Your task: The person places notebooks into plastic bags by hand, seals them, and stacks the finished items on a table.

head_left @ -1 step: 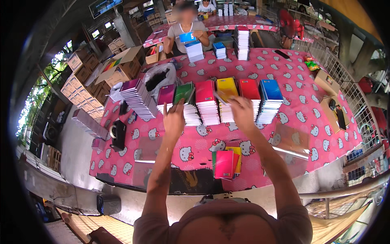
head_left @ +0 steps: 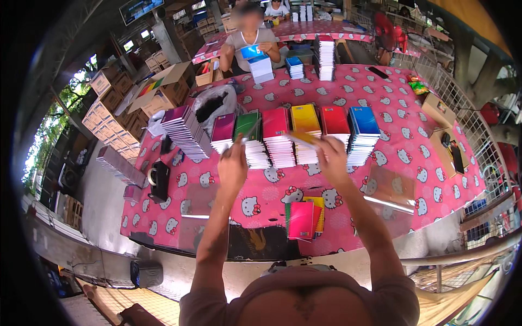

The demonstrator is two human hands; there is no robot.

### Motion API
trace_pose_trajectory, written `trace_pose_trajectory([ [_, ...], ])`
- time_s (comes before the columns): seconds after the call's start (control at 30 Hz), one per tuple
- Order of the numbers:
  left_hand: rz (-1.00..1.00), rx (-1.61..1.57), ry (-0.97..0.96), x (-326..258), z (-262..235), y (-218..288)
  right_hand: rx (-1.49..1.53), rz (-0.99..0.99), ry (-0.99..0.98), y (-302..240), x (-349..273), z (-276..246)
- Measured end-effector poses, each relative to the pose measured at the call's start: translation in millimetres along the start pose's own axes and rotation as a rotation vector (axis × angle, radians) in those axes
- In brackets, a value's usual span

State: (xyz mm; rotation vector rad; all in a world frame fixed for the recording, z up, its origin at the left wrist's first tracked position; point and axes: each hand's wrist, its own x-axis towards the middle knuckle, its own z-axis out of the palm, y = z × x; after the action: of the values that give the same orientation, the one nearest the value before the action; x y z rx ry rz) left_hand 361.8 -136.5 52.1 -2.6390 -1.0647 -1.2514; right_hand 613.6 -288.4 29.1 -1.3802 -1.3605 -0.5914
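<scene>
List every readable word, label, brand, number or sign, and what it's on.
Print located only, wording not copied:
Front pink notebook: small lettering, lower edge of cover.
Middle pink stack: small lettering on top cover, lower right.
Short purple stack: small lettering, upper part of top cover.
Brown cartons: dark print, too small to read.
Overhead screen: too small to read.

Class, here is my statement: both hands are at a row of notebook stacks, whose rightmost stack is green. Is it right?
Only the colour is wrong: the head view shows that the rightmost stack is blue. The left hand and right hand are at the row of notebook stacks.
</scene>
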Motion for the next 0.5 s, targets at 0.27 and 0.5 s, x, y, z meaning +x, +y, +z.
trace_pose_trajectory([
  [0.27,0.174,-0.512,-0.783,-57.1,2.2,56.4,0.434,0.407,-0.862,24.2,-187.3,-38.7],
  [0.5,-0.253,-0.341,-0.829,-81.6,77.7,76.4,0.212,0.609,-0.65,39.0,-176.2,-59.5],
])
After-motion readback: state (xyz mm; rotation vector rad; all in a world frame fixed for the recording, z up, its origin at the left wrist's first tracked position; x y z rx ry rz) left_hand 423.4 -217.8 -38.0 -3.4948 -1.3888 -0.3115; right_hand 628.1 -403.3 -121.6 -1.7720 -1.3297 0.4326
